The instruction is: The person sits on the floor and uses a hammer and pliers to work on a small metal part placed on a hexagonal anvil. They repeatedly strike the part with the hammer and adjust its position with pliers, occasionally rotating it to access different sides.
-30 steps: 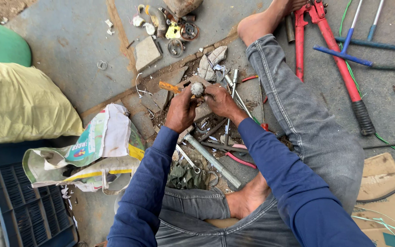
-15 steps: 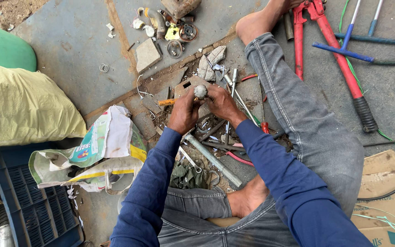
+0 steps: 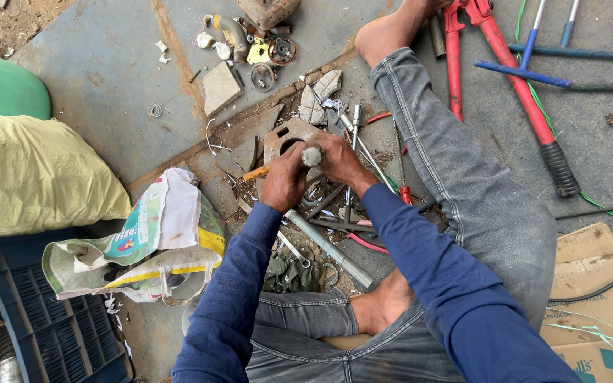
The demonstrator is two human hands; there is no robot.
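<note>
I sit on the ground with jeans and bare feet. My left hand (image 3: 284, 179) and my right hand (image 3: 340, 162) meet over a small round grey metal part (image 3: 311, 155), both gripping it from either side. An orange-handled tool (image 3: 256, 172) sticks out to the left from under my left hand; I cannot tell whether the hand holds it. Just beyond the part lies a flat metal plate with a round hole (image 3: 286, 136). Below my hands several hand tools and a grey metal pipe (image 3: 328, 249) lie in a heap.
Red long-handled bolt cutters (image 3: 518, 92) and blue T-handled wrenches (image 3: 530, 58) lie at upper right. Scrap parts (image 3: 258, 46) sit at the top. A printed plastic sack (image 3: 145, 241), a yellow sack (image 3: 30, 174) and a blue crate (image 3: 30, 333) are left; cardboard (image 3: 597, 298) at lower right.
Both hands stay closed around the grey part and have shifted slightly up in view. The part has turned a little between the fingers.
</note>
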